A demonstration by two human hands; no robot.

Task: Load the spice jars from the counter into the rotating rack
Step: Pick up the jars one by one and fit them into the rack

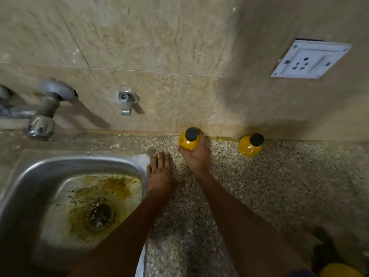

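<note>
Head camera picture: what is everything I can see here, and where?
Yellow spice jars with black caps: two, by the wall; left jar gripped, right jar standing alone.
Speckled stone counter: one, grey-brown, right of the sink.
Steel sink: one, stained yellow, lower left.
Metal tap: one, grey, wall, left.
Small metal wall valve: one, silver, above the counter.
White wall socket: one, upper right.
Beige wall tiles: behind the counter.
Yellow object: one, bottom right corner, unclear.
Left hand: flat at the sink's edge.
Right hand: grips the left jar.
</note>
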